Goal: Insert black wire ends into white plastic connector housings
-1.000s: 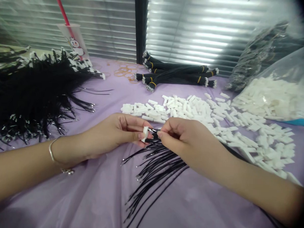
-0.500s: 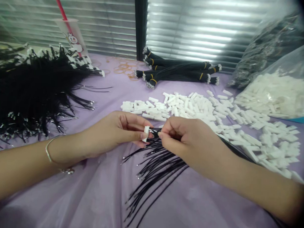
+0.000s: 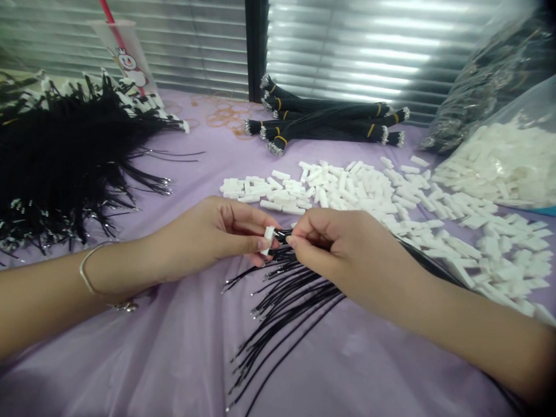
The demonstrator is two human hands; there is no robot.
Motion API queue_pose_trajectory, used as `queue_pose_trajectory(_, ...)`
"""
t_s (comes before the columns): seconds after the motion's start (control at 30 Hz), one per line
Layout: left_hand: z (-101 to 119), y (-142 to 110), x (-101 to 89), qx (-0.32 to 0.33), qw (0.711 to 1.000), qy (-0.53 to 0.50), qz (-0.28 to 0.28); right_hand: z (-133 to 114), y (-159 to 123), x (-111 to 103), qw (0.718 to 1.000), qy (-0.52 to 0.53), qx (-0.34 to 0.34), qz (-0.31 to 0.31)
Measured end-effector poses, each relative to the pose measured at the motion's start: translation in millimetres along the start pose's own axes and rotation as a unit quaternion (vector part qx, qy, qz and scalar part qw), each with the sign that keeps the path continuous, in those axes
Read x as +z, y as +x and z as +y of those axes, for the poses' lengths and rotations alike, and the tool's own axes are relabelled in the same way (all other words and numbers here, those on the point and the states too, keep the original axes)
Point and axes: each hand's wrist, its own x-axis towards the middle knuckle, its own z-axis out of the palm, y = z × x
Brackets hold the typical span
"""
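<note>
Above wrinkled purple plastic sheeting (image 3: pixel 177 351), pinching small white oblong plastic housing (image 3: pixel 268 237) with left hand (image 3: pixel 199 239); with right hand (image 3: pixel 345 244), pinching thin black wiring (image 3: pixel 282 235) just beside housing, over slender black metal-tipped wires (image 3: pixel 302 299) fanned across sheeting.

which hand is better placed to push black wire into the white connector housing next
Probably the right hand: it pinches black wire close beside the white connector housing. The left hand grips that housing, so seems better suited to steadying it.
</note>
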Motion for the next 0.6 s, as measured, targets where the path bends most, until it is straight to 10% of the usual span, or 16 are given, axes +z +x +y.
queue_pose_trajectory(0.6,-0.5,1.4,-1.1,0.015,0.999,0.044,-0.021,1.9,-0.4,3.2,1.0,-0.007,0.022,-0.009)
